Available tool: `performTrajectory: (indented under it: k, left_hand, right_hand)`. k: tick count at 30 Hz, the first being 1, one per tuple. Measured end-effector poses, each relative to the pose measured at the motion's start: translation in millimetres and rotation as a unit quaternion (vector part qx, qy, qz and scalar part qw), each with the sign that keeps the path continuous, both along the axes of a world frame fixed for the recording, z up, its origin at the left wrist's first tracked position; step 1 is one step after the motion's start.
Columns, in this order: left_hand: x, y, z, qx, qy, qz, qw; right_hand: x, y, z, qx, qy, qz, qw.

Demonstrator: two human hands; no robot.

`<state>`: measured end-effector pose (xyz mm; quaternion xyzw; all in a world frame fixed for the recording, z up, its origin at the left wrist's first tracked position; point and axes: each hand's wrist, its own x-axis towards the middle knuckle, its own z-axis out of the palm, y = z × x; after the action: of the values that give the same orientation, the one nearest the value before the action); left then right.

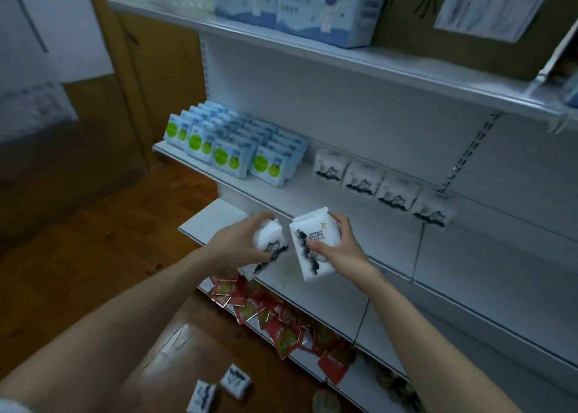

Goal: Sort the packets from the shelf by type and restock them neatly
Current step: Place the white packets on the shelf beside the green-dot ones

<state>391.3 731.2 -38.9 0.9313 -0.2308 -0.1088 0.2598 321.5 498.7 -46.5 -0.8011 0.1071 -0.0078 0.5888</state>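
left hand (239,243): fingers curled round a white ink-print packet (269,250), held over the shelf edge (200,221)
right hand (336,250): pinching a second white packet (312,243) — thumb on front
white row (383,189): standing upright on the shelf, right of the blue packs (234,148)
risk: both hands are full — a loose grip could drop one onto the red sachets (275,312) below

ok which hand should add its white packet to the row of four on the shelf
Right, probably. The right hand holds one white packet nearer the white row; the left hand grips packets farther left.
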Motion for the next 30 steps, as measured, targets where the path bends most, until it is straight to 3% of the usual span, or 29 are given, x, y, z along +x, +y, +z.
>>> performTrajectory:
  k: [10,18,25,30]
  left_hand:
    - [96.1,-117.0,17.3,0.077,-0.073,-0.036,0.994]
    - [195.4,-187.3,7.0,0.155,-0.149,-0.102,0.971]
    - [230.9,-231.3,-3.8,0.248,-0.185,-0.111,0.945]
    - [240.9,-238.3,-36.1,0.158,-0.173,-0.105,0.966]
  right_hand:
    - [54.6,-118.0,-3.7,-0.024,0.038,-0.105,0.993]
    - [103.9,-187.6,0.4,-0.197,0.037,-0.062,0.978]
    - [139.6,-198.2,0.7,-0.250,0.008,-0.076,0.965]
    - [158.1,-192.4,-5.7,-0.301,-0.022,-0.069,0.951]
